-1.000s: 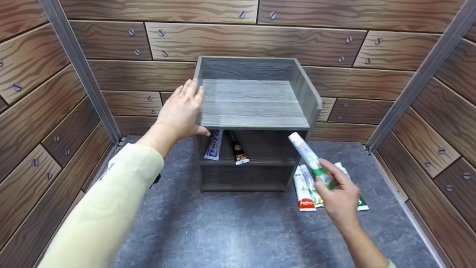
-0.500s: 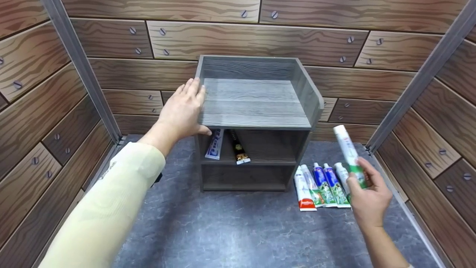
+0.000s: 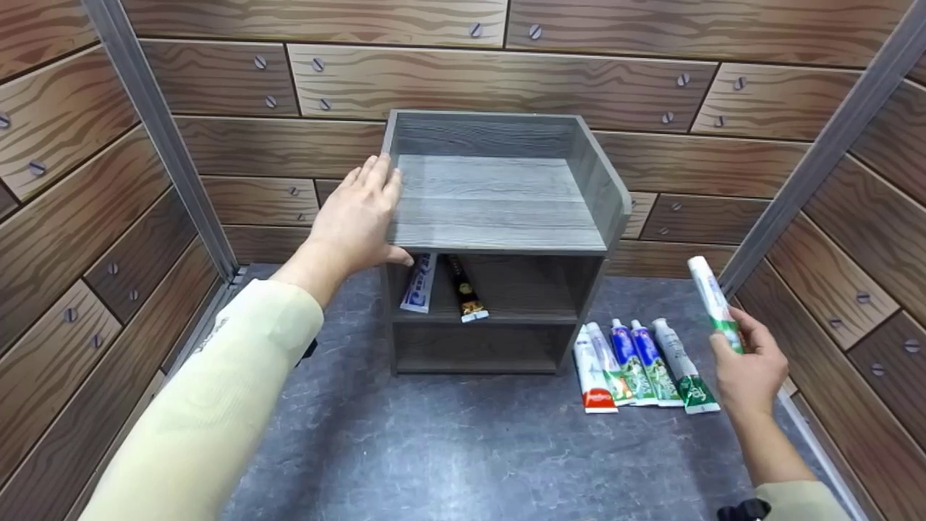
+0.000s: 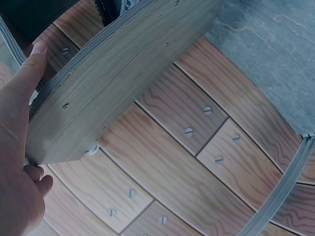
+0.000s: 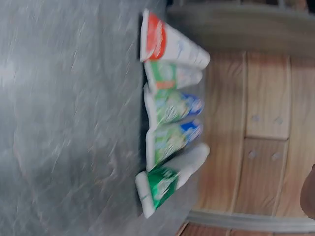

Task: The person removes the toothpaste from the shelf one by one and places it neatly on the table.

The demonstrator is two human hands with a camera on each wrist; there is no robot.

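Observation:
My left hand (image 3: 356,217) holds the left side panel of a small grey wooden shelf unit (image 3: 499,202), fingers over its upper edge and thumb at the front; the left wrist view shows the thumb and fingertips on either side of the panel (image 4: 118,73). My right hand (image 3: 752,373) grips a white and green toothpaste tube (image 3: 712,297), cap end up, above the floor at the right. Within the middle compartment lie a white and purple toothpaste tube (image 3: 419,286) and a black and gold one (image 3: 466,289).
Right of the unit, several toothpaste tubes lie side by side on the grey floor (image 3: 448,449): a red-ended one (image 3: 595,376) nearest it, a silver-green one (image 3: 686,369) farthest out. Wood-patterned walls (image 3: 499,79) enclose the back and sides.
The right hand has moved right, away from the unit's front, with the white and green toothpaste tube, uncovering the tubes on the floor. My left hand has stayed on the side panel.

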